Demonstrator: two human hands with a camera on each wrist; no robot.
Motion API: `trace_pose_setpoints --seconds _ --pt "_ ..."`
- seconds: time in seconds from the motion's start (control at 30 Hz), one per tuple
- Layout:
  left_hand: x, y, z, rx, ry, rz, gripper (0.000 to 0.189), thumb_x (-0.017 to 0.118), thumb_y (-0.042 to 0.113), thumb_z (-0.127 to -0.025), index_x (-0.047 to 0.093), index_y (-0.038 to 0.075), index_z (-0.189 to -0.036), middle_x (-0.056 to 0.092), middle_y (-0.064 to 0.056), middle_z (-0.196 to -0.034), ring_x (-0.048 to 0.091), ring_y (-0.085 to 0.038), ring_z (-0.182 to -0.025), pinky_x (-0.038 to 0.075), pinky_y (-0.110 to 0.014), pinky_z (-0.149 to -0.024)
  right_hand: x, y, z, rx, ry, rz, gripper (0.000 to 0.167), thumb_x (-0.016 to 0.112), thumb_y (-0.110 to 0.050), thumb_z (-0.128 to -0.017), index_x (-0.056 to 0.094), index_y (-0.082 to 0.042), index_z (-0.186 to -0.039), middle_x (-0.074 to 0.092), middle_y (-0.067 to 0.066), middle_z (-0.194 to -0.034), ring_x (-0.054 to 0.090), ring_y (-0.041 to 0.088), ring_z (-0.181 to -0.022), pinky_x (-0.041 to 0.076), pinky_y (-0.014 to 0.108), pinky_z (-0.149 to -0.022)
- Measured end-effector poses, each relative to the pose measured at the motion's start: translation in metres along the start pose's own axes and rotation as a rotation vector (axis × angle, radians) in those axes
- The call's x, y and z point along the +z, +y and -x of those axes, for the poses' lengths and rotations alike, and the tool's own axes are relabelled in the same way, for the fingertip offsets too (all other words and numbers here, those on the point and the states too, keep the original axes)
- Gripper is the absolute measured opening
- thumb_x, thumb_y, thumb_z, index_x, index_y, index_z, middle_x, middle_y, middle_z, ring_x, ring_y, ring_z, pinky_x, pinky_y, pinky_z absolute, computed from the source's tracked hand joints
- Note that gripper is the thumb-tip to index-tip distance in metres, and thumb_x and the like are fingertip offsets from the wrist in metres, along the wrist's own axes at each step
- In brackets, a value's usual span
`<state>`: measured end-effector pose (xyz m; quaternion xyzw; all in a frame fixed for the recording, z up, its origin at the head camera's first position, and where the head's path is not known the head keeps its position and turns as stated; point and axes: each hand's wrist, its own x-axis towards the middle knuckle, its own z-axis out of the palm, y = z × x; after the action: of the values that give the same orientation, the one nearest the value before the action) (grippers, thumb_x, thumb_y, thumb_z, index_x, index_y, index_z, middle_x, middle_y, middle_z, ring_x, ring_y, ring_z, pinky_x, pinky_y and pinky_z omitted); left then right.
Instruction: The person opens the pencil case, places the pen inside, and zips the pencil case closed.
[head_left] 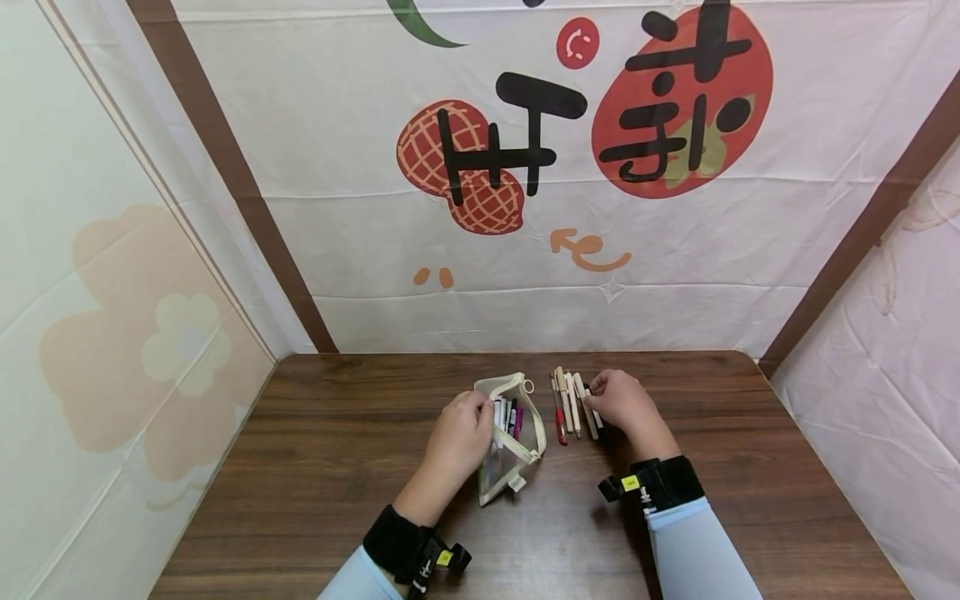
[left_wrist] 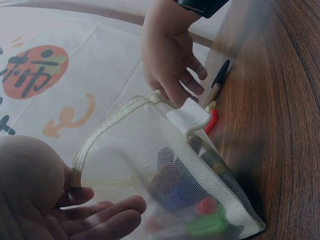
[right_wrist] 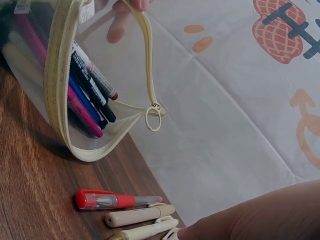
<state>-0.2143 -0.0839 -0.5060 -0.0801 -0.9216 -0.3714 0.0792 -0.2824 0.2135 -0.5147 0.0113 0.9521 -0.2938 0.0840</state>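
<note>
My left hand [head_left: 461, 429] pinches the rim of a cream mesh pencil pouch [head_left: 491, 479] and keeps its zip mouth spread. Through that mouth, the right wrist view shows several pens, among them a magenta pen [right_wrist: 82, 112] and a black marker [right_wrist: 90, 82]. To the pouch's right, several loose pens lie side by side: a red gel pen [right_wrist: 117, 201], a beige pen [right_wrist: 140, 216] and other pale ones. My right hand [head_left: 624, 404] has its fingertips at the upper end of the rightmost pens; I cannot tell whether they grip one. A black-ended pen [left_wrist: 220, 74] lies beside its fingers.
Everything stands on a brown wooden table [head_left: 315, 483], near its far edge. A printed white cloth [head_left: 360, 217] hangs right behind that edge, with more cloth at both sides. The pouch has a ring zip pull [right_wrist: 154, 119] and a small white tag [left_wrist: 189, 118].
</note>
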Motion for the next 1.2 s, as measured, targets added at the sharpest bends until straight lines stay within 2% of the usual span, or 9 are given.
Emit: trace_pose_setpoints --seconds 0.2,0.43,0.63,0.77,1.2 --pt "-0.0006 0.0002 0.0004 0.004 0.0 0.003 0.026 0.058 0.019 -0.116 0.077 0.003 -0.109 0.075 -0.013 -0.11 0.066 -0.021 -0.087 0.06 -0.042 -0.079 0.0016 0.0001 -0.0001 0.02 -0.025 0.018 0.035 0.076 -0.024 -0.108 0.074 0.002 -0.132 0.078 0.023 -0.133 0.076 0.039 -0.118 0.061 0.059 -0.102" --pt "-0.0004 0.0004 0.0009 0.007 0.002 0.003 0.025 0.059 0.017 -0.116 0.077 0.002 -0.107 0.075 -0.013 -0.108 0.064 -0.02 -0.085 0.059 -0.041 -0.078 0.0049 0.0032 -0.0024 0.022 -0.033 0.045 0.032 0.075 -0.022 -0.106 0.076 0.001 -0.129 0.079 0.022 -0.13 0.076 0.037 -0.115 0.06 0.06 -0.103" --pt "-0.0006 0.0005 0.0012 0.01 0.009 0.0 0.024 0.059 0.018 -0.115 0.077 0.003 -0.107 0.075 -0.013 -0.108 0.065 -0.021 -0.087 0.059 -0.043 -0.079 0.0046 0.004 -0.0036 0.033 -0.053 0.043 0.031 0.07 -0.018 -0.108 0.075 0.001 -0.132 0.076 0.024 -0.136 0.075 0.04 -0.12 0.059 0.062 -0.107" --pt "-0.001 0.0011 0.0016 0.012 0.01 0.003 0.025 0.059 0.018 -0.116 0.077 0.003 -0.107 0.075 -0.013 -0.109 0.066 -0.022 -0.087 0.059 -0.043 -0.079 0.005 0.0054 -0.0046 0.047 -0.061 0.047 0.031 0.067 -0.014 -0.108 0.074 0.0 -0.134 0.075 0.025 -0.139 0.074 0.038 -0.116 0.059 0.061 -0.106" --pt "-0.0001 -0.0005 0.001 0.024 0.016 -0.003 0.025 0.059 0.018 -0.115 0.076 0.003 -0.106 0.075 -0.013 -0.108 0.067 -0.022 -0.088 0.06 -0.044 -0.081 0.0091 0.006 -0.005 0.063 -0.013 0.118 0.042 0.075 -0.022 -0.104 0.075 0.004 -0.137 0.077 0.025 -0.137 0.077 0.039 -0.114 0.061 0.06 -0.102"
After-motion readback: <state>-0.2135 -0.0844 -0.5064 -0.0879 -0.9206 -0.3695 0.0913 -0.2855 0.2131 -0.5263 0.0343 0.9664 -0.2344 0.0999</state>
